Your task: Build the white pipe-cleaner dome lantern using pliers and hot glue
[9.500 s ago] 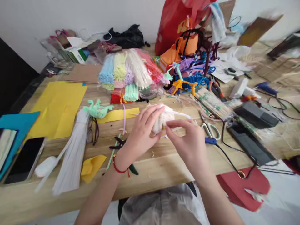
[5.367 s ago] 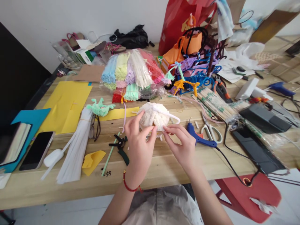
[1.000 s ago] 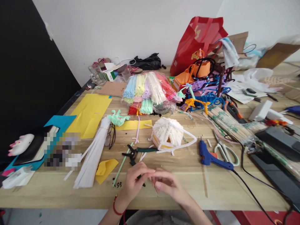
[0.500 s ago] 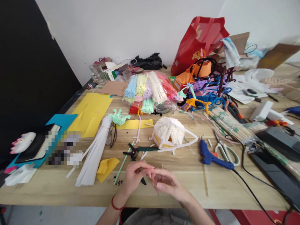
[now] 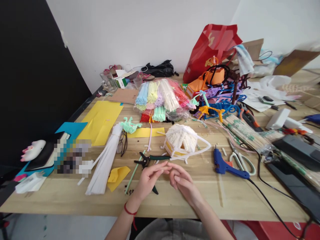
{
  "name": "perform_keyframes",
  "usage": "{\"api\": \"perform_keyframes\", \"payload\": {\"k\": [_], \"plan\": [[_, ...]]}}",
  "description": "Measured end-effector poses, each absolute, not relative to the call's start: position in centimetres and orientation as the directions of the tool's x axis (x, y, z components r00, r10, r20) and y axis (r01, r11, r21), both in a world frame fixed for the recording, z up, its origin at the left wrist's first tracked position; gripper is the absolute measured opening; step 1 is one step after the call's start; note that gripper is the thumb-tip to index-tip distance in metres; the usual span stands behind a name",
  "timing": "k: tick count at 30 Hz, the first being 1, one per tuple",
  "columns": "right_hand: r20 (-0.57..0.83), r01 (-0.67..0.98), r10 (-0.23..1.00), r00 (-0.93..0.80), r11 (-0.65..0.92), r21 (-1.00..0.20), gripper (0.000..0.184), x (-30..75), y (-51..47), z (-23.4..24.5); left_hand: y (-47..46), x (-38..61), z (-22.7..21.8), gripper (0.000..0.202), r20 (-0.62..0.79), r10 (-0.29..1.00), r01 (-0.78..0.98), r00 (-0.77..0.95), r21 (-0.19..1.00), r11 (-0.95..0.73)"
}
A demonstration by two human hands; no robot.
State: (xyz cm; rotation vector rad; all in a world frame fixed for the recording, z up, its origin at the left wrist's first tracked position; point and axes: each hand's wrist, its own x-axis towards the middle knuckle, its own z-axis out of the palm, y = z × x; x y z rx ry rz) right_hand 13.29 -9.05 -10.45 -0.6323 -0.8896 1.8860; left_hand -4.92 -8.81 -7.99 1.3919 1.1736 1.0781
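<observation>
In the head view my left hand (image 5: 150, 180) and my right hand (image 5: 184, 183) meet at the fingertips above the table's near side. The left fingers reach out toward the right ones. My right index finger is stretched, its other fingers loosely bent. I see no object in either hand. Partly under the left hand lie pruning shears (image 5: 143, 161) with dark green handles. A cream pipe-cleaner dome (image 5: 182, 137) on a yellow base, with a white looped strip, sits just beyond the hands. A pale green stem (image 5: 135, 173) lies left of the shears.
White pipe cleaners (image 5: 103, 163), folded yellow paper (image 5: 118, 176) and glasses (image 5: 122, 144) lie to the left. A blue glue gun (image 5: 226, 165) and scissors (image 5: 241, 160) are on the right, with cords trailing. Bagged coloured pipe cleaners (image 5: 160, 96) and a red bag (image 5: 212, 50) stand behind.
Both hands have shifted slightly away from me, up in the view, and their fingertips still touch. The camera view has moved a little. The things on the table look unmoved.
</observation>
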Motion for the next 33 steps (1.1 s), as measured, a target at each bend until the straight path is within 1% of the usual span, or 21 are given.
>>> {"api": "perform_keyframes", "payload": {"k": [3, 5, 10, 12, 14, 17, 20, 23, 25, 29, 33], "plan": [[-0.100, -0.500, 0.901, -0.423, -0.324, -0.803, 0.044, 13.2, -8.8, -10.6, -8.7, -4.9, -8.4, 0.027, 0.052, 0.996, 0.152, 0.067, 0.986, -0.062], [-0.122, -0.479, 0.895, -0.429, -0.339, -0.810, 0.041, 13.2, -8.8, -10.5, -8.6, -5.0, -8.7, 0.027, 0.069, 0.998, 0.171, 0.008, 0.983, -0.069], [-0.140, -0.482, 0.898, -0.417, -0.349, -0.804, 0.032, 12.8, -8.9, -10.4, -8.6, -5.0, -9.2, 0.053, 0.090, 0.992, 0.187, -0.091, 0.980, -0.072], [-0.140, -0.506, 0.903, -0.405, -0.349, -0.789, 0.036, 12.7, -8.8, -10.4, -8.5, -5.0, -9.4, 0.060, 0.105, 0.987, 0.191, -0.118, 0.978, -0.081], [-0.142, -0.529, 0.908, -0.394, -0.350, -0.773, 0.044, 12.6, -8.8, -10.5, -8.5, -4.9, -9.5, 0.065, 0.125, 0.980, 0.198, -0.152, 0.976, -0.094], [-0.151, -0.543, 0.912, -0.381, -0.353, -0.762, 0.052, 12.7, -8.7, -10.5, -8.4, -4.9, -9.6, 0.067, 0.143, 0.973, 0.214, -0.181, 0.972, -0.103], [-0.169, -0.536, 0.914, -0.369, -0.358, -0.764, 0.058, 12.7, -8.8, -10.5, -8.5, -4.9, -9.7, 0.069, 0.137, 0.975, 0.222, -0.174, 0.970, -0.096], [-0.189, -0.527, 0.912, -0.363, -0.368, -0.766, 0.064, 12.8, -8.9, -10.5, -8.6, -4.9, -9.9, 0.067, 0.143, 0.971, 0.223, -0.194, 0.970, -0.098], [-0.198, -0.524, 0.911, -0.361, -0.374, -0.765, 0.066, 12.9, -9.0, -10.6, -8.6, -4.8, -10.0, 0.062, 0.153, 0.963, 0.220, -0.223, 0.970, -0.103], [-0.200, -0.527, 0.911, -0.361, -0.376, -0.762, 0.068, 13.1, -9.3, -10.7, -8.7, -5.0, -10.3, 0.052, 0.182, 0.945, 0.230, -0.272, 0.966, -0.120], [-0.197, -0.529, 0.907, -0.372, -0.382, -0.758, 0.069, 13.1, -9.7, -10.7, -8.8, -5.4, -10.5, 0.045, 0.244, 0.912, 0.270, -0.330, 0.950, -0.157]]}}
